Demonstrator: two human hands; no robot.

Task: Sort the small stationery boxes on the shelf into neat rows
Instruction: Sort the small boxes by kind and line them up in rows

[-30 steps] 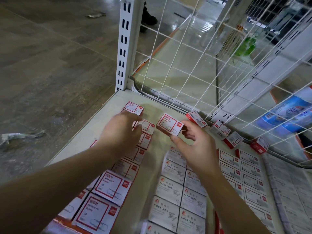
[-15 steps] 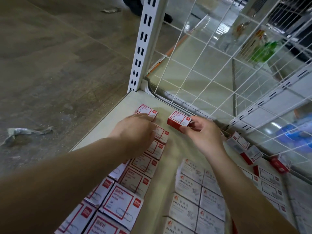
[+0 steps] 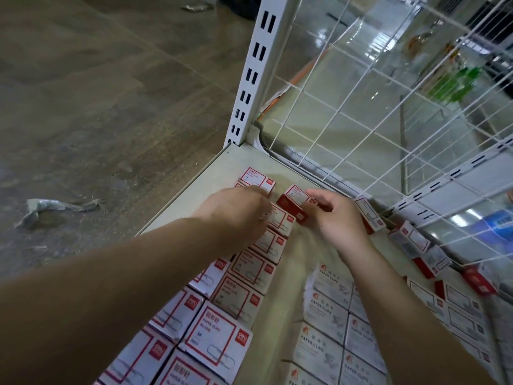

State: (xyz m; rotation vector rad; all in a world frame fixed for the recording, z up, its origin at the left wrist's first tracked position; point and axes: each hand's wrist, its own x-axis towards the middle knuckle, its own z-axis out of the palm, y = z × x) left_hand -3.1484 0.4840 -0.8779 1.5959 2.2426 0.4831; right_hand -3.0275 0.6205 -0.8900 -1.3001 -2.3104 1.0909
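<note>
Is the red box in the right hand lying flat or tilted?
Tilted: the red box shows its red side, pinched by the right hand.

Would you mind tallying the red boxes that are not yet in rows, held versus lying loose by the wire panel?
Held box in the right hand: 1
Loose boxes by the wire panel: 4
Total: 5
</note>
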